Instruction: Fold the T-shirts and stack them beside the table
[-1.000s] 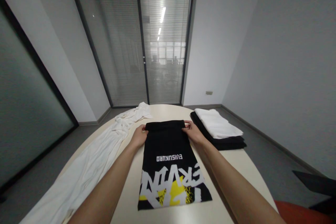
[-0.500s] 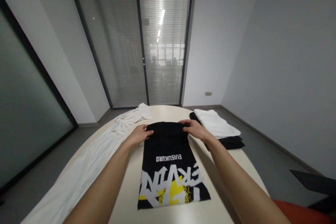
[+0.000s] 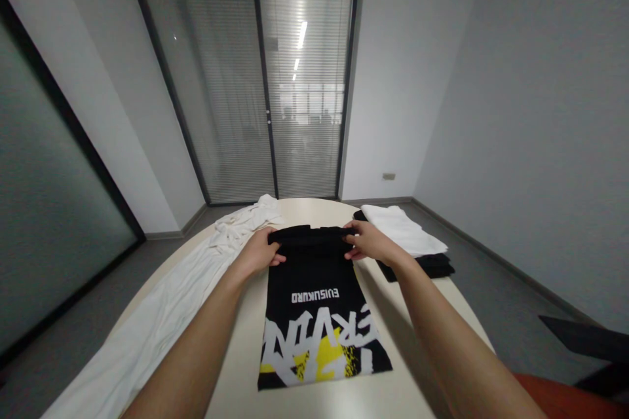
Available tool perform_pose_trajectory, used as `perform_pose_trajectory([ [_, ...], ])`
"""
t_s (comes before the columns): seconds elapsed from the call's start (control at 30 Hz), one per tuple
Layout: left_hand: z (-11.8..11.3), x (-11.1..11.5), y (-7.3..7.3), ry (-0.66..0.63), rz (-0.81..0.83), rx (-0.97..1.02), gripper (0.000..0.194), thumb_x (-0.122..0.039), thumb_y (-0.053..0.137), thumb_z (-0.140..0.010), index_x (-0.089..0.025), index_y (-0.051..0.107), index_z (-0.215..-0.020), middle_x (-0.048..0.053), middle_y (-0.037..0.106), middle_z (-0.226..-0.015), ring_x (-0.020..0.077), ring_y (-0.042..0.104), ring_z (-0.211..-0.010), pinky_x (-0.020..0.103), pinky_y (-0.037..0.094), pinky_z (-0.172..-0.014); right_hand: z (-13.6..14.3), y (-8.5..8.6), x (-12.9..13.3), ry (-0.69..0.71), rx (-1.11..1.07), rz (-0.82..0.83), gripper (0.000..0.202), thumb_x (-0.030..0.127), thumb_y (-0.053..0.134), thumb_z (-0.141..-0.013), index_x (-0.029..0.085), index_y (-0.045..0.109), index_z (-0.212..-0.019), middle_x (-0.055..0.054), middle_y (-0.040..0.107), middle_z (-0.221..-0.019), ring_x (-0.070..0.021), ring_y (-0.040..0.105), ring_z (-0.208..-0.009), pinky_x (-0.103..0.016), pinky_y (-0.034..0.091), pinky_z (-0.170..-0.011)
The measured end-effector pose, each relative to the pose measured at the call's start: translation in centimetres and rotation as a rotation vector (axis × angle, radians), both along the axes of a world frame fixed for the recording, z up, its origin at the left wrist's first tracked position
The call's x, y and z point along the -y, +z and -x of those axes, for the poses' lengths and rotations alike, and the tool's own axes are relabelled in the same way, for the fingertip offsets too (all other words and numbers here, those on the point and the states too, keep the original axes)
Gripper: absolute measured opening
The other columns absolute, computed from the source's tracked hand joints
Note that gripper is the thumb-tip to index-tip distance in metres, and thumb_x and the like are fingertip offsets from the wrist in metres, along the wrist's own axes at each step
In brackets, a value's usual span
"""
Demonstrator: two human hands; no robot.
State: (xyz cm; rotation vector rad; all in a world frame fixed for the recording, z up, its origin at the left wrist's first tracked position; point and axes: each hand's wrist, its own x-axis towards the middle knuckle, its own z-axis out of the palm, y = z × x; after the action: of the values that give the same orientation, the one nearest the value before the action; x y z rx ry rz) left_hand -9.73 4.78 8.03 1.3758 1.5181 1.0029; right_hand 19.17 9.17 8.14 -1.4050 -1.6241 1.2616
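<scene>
A black T-shirt, folded into a long strip, lies in front of me with white and yellow lettering upside down at its near end. My left hand grips the left corner of its far end, thumb against fingers. At the right corner of that same end, my right hand pinches the cloth. The far edge is raised slightly off the table between the two hands, while the printed near part rests flat. Some fingertips are hidden by the cloth.
The pale rounded table carries a crumpled white cloth along its left side. A stack of folded garments stands at the right, a white one over black ones. Something red shows at lower right.
Both hands have closed on the far corners of the T-shirt and lifted that edge a little, where it lay flatter before. The printed part has stayed in place.
</scene>
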Motion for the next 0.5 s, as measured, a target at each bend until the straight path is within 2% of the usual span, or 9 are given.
perform_pose_trajectory([
  [0.1,-0.3,-0.1,-0.1,0.005,-0.026,0.049,0.027,-0.008,0.059,-0.079,-0.015,0.059,-0.105,0.007,0.072,-0.089,0.0182,0.074,-0.074,0.024,0.055,-0.061,0.7,0.3,0.3,-0.009,-0.106,0.028,0.031,0.018,0.066,-0.082,0.020,0.053,-0.109,-0.003,0.068,-0.080,-0.0199,0.074,-0.068,-0.025,0.058,-0.055],
  [0.23,-0.3,-0.6,-0.4,0.013,-0.130,0.092,0.027,-0.010,0.061,-0.076,-0.016,0.062,-0.102,0.006,0.071,-0.094,0.0184,0.071,-0.084,0.024,0.054,-0.068,0.9,0.1,-0.3,-0.029,-0.107,-0.103,0.022,0.015,0.058,-0.084,0.021,0.052,-0.104,-0.003,0.067,-0.090,-0.0163,0.073,-0.079,-0.021,0.056,-0.060],
  [0.4,-0.4,-1.0,-0.5,0.024,-0.253,0.127,0.033,-0.031,0.070,-0.075,-0.019,0.062,-0.105,0.004,0.069,-0.100,0.0186,0.067,-0.089,0.031,0.055,-0.081,0.3,-0.4,-1.3,-0.026,-0.003,-0.412,0.021,0.025,0.059,-0.080,0.020,0.057,-0.101,-0.001,0.065,-0.085,-0.0148,0.064,-0.075,-0.026,0.053,-0.068],
  [0.5,-0.3,-0.5,0.0,0.002,-0.248,0.131,0.038,-0.041,0.072,-0.073,-0.018,0.062,-0.101,0.005,0.068,-0.098,0.0203,0.066,-0.087,0.033,0.055,-0.079,-0.1,0.2,-0.9,0.039,0.045,-0.478,0.025,0.033,0.063,-0.077,0.019,0.058,-0.096,0.000,0.064,-0.081,-0.0154,0.060,-0.074,-0.028,0.050,-0.069],
])
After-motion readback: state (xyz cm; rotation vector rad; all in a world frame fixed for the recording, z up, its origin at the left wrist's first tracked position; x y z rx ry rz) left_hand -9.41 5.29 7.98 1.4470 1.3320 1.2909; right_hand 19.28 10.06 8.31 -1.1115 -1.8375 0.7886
